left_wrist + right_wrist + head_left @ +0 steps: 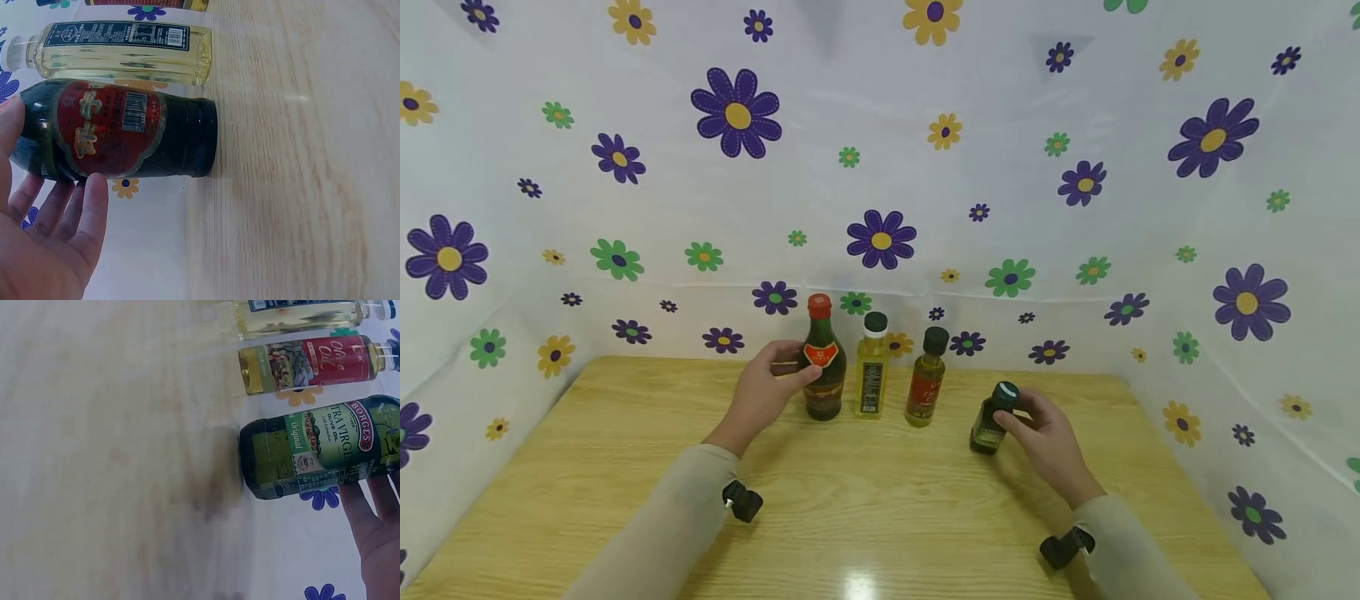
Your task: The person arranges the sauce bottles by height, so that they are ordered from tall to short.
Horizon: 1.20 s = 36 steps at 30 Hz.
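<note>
My left hand (767,392) holds a dark green bottle with a red cap (825,392) by its upper body, thumb across the front and fingers behind. Its red label (112,128) faces the left wrist camera. At the right, my right hand (1048,437) grips a green olive oil bottle (987,433) near its dark cap. That bottle leans a little; whether its base touches the table I cannot tell. Between the hands stand a clear bottle of pale yellow oil (871,375) and a smaller olive oil bottle with a red label (925,387), both upright and untouched.
The bottles are along the back of a light wooden table (865,500). Close behind them hangs a white flower-print cloth (812,200), which also runs down both sides of the table.
</note>
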Available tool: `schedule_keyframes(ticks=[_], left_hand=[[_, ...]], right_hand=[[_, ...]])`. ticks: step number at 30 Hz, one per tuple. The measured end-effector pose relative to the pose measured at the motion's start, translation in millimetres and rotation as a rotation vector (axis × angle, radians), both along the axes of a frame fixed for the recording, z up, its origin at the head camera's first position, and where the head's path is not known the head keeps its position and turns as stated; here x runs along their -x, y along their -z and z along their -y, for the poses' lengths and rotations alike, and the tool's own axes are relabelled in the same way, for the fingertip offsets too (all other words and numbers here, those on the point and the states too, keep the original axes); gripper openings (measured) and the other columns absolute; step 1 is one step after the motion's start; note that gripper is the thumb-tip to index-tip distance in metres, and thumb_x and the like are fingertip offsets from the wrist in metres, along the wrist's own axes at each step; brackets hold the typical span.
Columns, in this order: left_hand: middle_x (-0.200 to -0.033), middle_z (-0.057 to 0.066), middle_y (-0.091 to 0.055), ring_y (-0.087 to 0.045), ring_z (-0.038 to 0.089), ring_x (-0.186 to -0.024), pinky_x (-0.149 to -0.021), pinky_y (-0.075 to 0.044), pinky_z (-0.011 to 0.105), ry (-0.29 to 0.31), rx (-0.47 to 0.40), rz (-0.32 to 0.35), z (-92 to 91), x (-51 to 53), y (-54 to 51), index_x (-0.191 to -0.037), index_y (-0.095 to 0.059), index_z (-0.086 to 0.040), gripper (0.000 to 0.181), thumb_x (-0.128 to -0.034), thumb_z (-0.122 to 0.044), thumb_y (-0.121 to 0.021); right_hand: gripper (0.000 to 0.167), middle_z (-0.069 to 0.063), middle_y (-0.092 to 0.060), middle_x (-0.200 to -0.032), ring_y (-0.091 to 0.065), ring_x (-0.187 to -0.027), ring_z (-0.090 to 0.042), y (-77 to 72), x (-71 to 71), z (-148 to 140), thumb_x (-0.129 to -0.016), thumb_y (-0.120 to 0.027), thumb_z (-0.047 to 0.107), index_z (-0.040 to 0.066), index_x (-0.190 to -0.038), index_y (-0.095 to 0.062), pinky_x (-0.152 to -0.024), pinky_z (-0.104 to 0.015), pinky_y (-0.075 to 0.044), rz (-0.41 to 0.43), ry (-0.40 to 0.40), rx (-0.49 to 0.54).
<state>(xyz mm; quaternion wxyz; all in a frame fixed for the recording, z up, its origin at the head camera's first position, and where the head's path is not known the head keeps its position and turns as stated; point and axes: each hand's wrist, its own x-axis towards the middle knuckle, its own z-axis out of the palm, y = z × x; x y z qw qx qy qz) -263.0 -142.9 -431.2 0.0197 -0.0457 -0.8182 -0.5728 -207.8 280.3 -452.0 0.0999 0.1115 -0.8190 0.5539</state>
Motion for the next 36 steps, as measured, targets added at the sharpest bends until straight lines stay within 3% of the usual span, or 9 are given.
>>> schedule_keyframes(ticks=[8,19,36], left_hand=[[-0.140,0.010,-0.060,-0.059,0.034,-0.129,-0.105,-0.050,0.054,-0.003,-0.009,0.000,-0.1,-0.3,0.4,-0.141,-0.055,-0.018,0.069,-0.0875,-0.054,-0.079],[-0.143,0.010,-0.058,-0.055,0.036,-0.133,-0.107,-0.048,0.055,0.000,0.006,0.017,1.1,-0.3,1.1,-0.144,-0.052,-0.017,0.072,-0.0885,-0.056,-0.077],[-0.142,0.009,-0.058,-0.056,0.034,-0.133,-0.106,-0.049,0.055,-0.005,0.016,0.021,0.2,-0.8,-0.1,-0.143,-0.052,-0.017,0.072,-0.0884,-0.058,-0.076]], right_hand=[[0.042,-0.012,-0.064,-0.130,-0.060,-0.114,0.004,-8.2,17.5,4,-0.101,-0.070,0.026,0.002,-0.133,-0.060,-0.096,-0.012,-0.048,0.018,0.042,-0.013],[0.040,-0.012,-0.065,-0.129,-0.060,-0.115,-0.002,-17.7,31.8,9,-0.100,-0.071,0.028,0.004,-0.131,-0.062,-0.097,-0.014,-0.048,0.015,0.031,-0.026],[0.037,-0.011,-0.066,-0.127,-0.061,-0.115,-0.005,-11.6,43.3,18,-0.099,-0.073,0.025,0.003,-0.128,-0.063,-0.097,-0.017,-0.049,0.011,0.002,-0.006]])
